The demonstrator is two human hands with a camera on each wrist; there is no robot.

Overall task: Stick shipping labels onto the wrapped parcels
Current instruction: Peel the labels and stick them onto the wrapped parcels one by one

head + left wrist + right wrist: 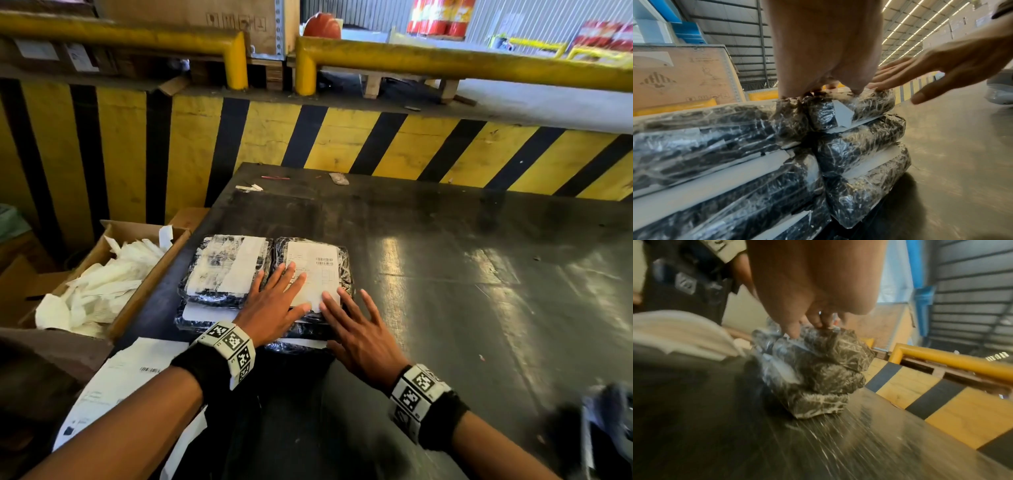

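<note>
Barcoded shipping label [313,274], print unreadable, is pressed flat onto top wrapped parcel [344,270] by left hand [274,306] and right hand [358,334], fingers spread; stack sits on dark scuffed table [462,274].

red helmet [322,24]; yellow rails [445,61]; cardboard box [144,284]
</note>
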